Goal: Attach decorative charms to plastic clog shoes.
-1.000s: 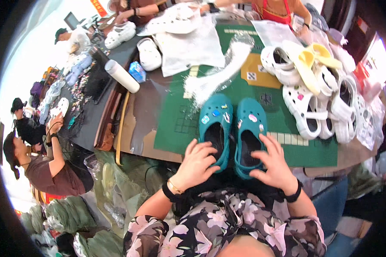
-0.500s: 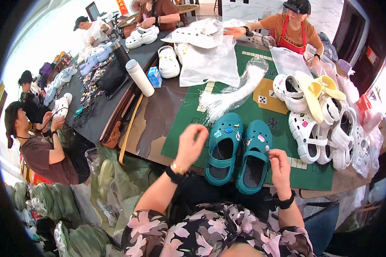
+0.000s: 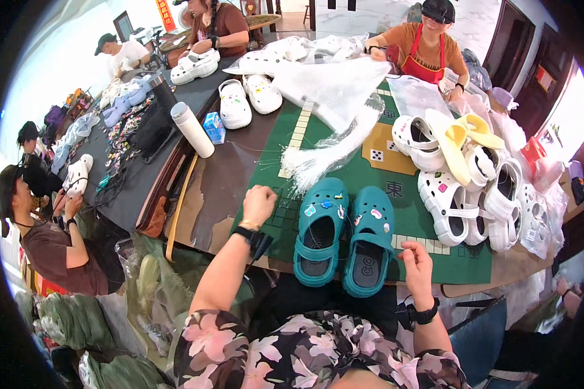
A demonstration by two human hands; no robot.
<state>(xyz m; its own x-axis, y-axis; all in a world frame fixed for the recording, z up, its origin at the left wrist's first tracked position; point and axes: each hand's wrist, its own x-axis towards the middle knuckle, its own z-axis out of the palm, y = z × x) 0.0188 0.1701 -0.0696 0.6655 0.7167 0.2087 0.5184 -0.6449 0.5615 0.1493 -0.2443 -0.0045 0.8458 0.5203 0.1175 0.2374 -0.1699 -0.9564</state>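
Observation:
A pair of teal clogs stands at the table's near edge, toes pointing away: the left clog (image 3: 320,227) and the right clog (image 3: 370,240). Small colourful charms dot their uppers, and a thin clear loop shows over the left clog's opening. Left of the pair, my left hand (image 3: 259,206) is closed above the green mat (image 3: 276,236); whatever its fingers hold, if anything, is hidden. My right hand (image 3: 416,272) is beside the right clog's heel, apart from it, fingers loosely bent and apart. Beyond the clogs lies a bundle of clear plastic strands (image 3: 318,159).
White clogs (image 3: 448,207) and cream clogs (image 3: 454,146) are piled at the right. More white clogs (image 3: 235,104), plastic bags (image 3: 334,91), a white bottle (image 3: 193,129) and a blue box (image 3: 214,128) are farther off. A co-worker (image 3: 428,52) sits across the table; others work at the left.
My right hand has come away from the right clog. My left hand has moved slightly away from the left clog and closed more. A co-worker across has shifted the plastic bag.

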